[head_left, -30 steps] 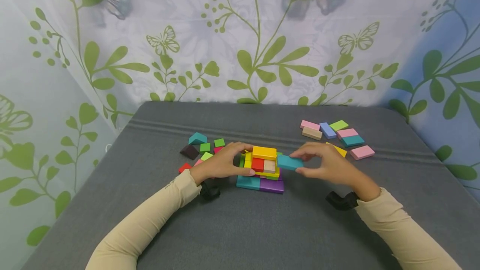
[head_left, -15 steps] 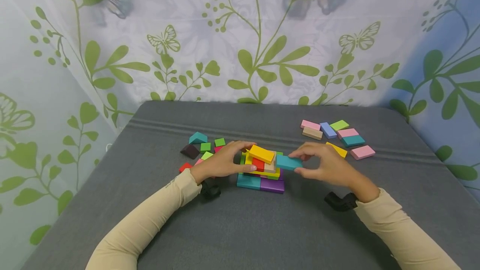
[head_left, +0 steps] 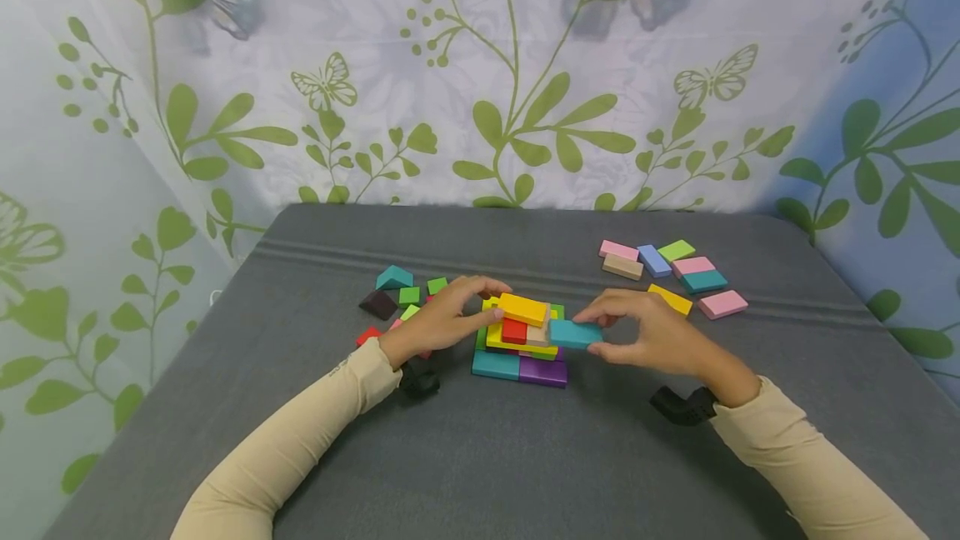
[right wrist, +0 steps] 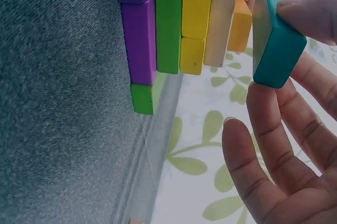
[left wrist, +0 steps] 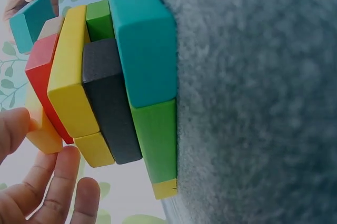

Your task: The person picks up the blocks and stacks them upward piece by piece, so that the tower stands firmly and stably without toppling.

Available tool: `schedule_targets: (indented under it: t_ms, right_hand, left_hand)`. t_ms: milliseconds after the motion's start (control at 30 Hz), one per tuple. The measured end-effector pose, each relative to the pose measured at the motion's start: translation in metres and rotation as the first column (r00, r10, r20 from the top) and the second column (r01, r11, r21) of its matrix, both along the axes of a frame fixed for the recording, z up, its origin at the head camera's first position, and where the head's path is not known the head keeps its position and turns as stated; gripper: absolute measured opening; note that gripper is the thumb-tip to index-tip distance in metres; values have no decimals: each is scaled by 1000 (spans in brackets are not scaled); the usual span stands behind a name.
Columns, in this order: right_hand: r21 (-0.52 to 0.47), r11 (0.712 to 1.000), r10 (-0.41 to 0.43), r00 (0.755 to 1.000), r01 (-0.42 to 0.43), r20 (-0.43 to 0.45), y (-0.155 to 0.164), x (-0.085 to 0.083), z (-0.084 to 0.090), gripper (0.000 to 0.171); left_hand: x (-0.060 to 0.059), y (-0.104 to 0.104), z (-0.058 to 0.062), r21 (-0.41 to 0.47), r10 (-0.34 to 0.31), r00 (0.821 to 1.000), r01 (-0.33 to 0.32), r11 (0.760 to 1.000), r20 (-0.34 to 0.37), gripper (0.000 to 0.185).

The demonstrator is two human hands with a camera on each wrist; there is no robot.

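At centre frame, the right hand pinches a teal block by its ends, level beside the stack, seemingly lining it up with the top layer. Left hand curls its fingertips on the yellow top block, apparently steadying it. Loose blocks lie upper right on the grey table; no containers anywhere.

A flat teal block hangs level at centre frame. Its left end sits just beside the stack. The yellow block on top lies tilted.
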State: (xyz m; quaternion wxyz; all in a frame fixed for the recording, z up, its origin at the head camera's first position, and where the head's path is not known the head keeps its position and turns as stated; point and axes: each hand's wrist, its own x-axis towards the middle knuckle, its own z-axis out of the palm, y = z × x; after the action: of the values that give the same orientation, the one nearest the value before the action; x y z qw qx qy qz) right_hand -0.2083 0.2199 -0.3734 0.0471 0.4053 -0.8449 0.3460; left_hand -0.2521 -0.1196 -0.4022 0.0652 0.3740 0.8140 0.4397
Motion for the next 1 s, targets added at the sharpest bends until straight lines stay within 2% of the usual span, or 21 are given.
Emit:
schedule_targets:
  t_ms: [300, 500, 767, 1000]
  right_hand:
    - [27, 1000, -2, 1000, 3, -17, -13, 0, -3, 33]
    - [21, 1000, -15, 999, 16, -36, -28, 2, -3, 32]
    - [-2, 999, -46, 993, 46, -109, -45, 3, -8, 32]
    - [51, 997, -44, 978, 56, -205, -51, 4, -9, 33]
  left_hand:
    - [-4, 5, 1, -31, 10, 1000, -11, 999, -19, 38]
    - [-5, 8, 2, -64, 33, 999, -32, 997, 10, 39]
    - [-8, 7, 2, -57, 15, 1000, -14, 998, 21, 38]
    - [-8, 5, 3, -32, -16, 999, 17, 999, 35, 36]
